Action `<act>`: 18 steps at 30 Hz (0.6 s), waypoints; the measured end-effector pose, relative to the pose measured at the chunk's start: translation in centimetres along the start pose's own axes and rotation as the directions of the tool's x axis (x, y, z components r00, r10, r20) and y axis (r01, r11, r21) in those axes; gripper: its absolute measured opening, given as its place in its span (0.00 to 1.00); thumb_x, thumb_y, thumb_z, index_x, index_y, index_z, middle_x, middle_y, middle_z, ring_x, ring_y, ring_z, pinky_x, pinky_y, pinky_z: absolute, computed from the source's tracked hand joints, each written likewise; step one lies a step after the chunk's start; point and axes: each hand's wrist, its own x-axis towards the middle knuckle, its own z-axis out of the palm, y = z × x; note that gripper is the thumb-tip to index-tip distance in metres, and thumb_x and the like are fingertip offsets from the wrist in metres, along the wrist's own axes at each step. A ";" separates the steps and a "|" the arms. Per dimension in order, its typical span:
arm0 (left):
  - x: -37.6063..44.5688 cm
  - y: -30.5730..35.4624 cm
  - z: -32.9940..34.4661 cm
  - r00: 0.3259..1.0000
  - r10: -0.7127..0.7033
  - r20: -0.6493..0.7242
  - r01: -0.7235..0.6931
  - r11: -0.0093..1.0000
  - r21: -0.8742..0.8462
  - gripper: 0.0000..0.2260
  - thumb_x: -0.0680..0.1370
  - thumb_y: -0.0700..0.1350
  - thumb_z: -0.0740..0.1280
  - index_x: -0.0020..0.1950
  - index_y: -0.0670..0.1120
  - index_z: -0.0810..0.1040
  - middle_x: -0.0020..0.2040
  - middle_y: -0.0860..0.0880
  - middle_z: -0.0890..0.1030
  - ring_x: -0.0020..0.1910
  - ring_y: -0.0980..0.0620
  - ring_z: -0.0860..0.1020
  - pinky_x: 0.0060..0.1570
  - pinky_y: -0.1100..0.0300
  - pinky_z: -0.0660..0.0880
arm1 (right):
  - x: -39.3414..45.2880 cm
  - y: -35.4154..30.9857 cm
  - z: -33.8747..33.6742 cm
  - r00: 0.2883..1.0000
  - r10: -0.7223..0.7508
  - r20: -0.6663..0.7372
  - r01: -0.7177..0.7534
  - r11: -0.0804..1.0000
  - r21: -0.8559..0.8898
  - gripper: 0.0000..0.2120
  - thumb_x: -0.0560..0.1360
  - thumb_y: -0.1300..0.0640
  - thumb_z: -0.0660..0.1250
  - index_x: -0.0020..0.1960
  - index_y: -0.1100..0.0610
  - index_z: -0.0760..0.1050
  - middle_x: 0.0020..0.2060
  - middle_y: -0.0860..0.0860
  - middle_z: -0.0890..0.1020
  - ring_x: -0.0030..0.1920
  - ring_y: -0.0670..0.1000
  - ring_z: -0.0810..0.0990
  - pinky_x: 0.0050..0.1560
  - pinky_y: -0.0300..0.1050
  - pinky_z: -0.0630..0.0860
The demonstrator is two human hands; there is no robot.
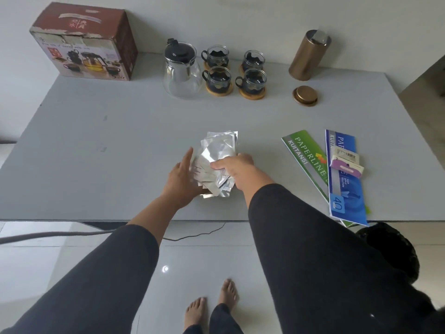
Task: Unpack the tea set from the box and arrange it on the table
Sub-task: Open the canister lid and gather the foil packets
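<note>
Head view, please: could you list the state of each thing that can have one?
box: closed, upright
teapot: lid on, empty
four glass cups: upright on wooden coasters
canister: open, a sachet sticking out
canister lid: off, on the table
foil sachets: bunched between both hands
left hand: flat against the sachets
right hand: gripping the sachets

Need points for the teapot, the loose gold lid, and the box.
teapot (182, 78), head view, clear glass belly
gold lid (304, 95), head view, centre of its top
box (84, 57), head view, printed front face
</note>
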 end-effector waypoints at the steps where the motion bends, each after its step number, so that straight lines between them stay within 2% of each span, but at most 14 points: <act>1: -0.1 0.6 -0.2 0.999 0.005 0.032 -0.003 0.999 -0.051 0.49 0.67 0.44 0.78 0.78 0.54 0.50 0.65 0.47 0.74 0.55 0.48 0.76 0.55 0.59 0.70 | -0.5 -0.2 -0.6 1.000 0.003 -0.004 -0.003 0.999 0.036 0.22 0.65 0.59 0.77 0.55 0.62 0.74 0.42 0.52 0.79 0.45 0.54 0.79 0.48 0.43 0.76; 3: -0.1 1.8 -0.3 0.996 0.037 0.077 -0.028 0.993 -0.117 0.46 0.66 0.44 0.78 0.77 0.55 0.55 0.61 0.52 0.78 0.49 0.52 0.79 0.51 0.63 0.70 | -1.4 -0.4 -2.0 1.000 -0.004 -0.026 0.007 0.993 0.114 0.20 0.65 0.60 0.77 0.53 0.60 0.75 0.38 0.50 0.78 0.44 0.53 0.79 0.46 0.43 0.75; 5: -0.1 3.1 -0.4 0.991 0.069 0.111 -0.054 0.989 -0.139 0.41 0.65 0.45 0.79 0.73 0.56 0.62 0.53 0.54 0.80 0.47 0.54 0.80 0.49 0.63 0.71 | -2.1 -0.5 -3.5 0.998 -0.008 -0.066 0.018 0.990 0.139 0.22 0.64 0.59 0.78 0.54 0.60 0.75 0.45 0.51 0.82 0.47 0.52 0.81 0.49 0.43 0.76; 8: -0.4 6.6 -0.5 0.962 0.112 0.248 -0.041 0.961 -0.272 0.33 0.69 0.39 0.75 0.71 0.55 0.67 0.42 0.50 0.83 0.43 0.53 0.80 0.54 0.57 0.77 | -3.7 -0.1 -7.1 0.990 -0.012 -0.137 0.038 0.981 0.189 0.31 0.60 0.55 0.79 0.60 0.60 0.73 0.54 0.53 0.81 0.53 0.52 0.81 0.58 0.47 0.77; 10: -0.5 9.9 0.0 0.921 0.152 0.358 -0.007 0.927 -0.376 0.30 0.73 0.35 0.70 0.71 0.52 0.68 0.46 0.44 0.83 0.45 0.48 0.81 0.55 0.55 0.78 | -5.1 0.4 -10.3 0.978 0.002 -0.209 0.051 0.967 0.248 0.35 0.60 0.53 0.80 0.63 0.60 0.71 0.57 0.53 0.80 0.56 0.53 0.80 0.59 0.49 0.77; 12: -0.5 13.6 1.3 0.872 0.202 0.445 0.005 0.907 -0.421 0.27 0.75 0.33 0.67 0.71 0.50 0.67 0.53 0.38 0.81 0.50 0.43 0.80 0.53 0.55 0.79 | -6.8 1.0 -13.9 0.959 0.031 -0.281 0.055 0.954 0.295 0.34 0.65 0.51 0.78 0.65 0.62 0.68 0.60 0.52 0.77 0.60 0.55 0.77 0.61 0.48 0.75; 14: -0.7 17.3 3.2 0.810 0.254 0.528 0.016 0.892 -0.452 0.26 0.77 0.32 0.64 0.72 0.50 0.65 0.57 0.38 0.79 0.55 0.42 0.79 0.52 0.56 0.79 | -7.9 2.1 -17.6 0.933 0.043 -0.357 0.079 0.943 0.322 0.34 0.68 0.50 0.75 0.68 0.61 0.66 0.62 0.53 0.75 0.62 0.55 0.75 0.62 0.47 0.74; 18: -2.0 24.9 9.6 0.641 0.345 0.686 0.071 0.863 -0.500 0.24 0.79 0.30 0.59 0.72 0.47 0.63 0.59 0.41 0.76 0.54 0.47 0.78 0.48 0.57 0.80 | -10.3 6.0 -25.4 0.862 0.091 -0.498 0.128 0.912 0.389 0.31 0.67 0.52 0.77 0.65 0.60 0.70 0.59 0.53 0.78 0.58 0.55 0.78 0.60 0.48 0.76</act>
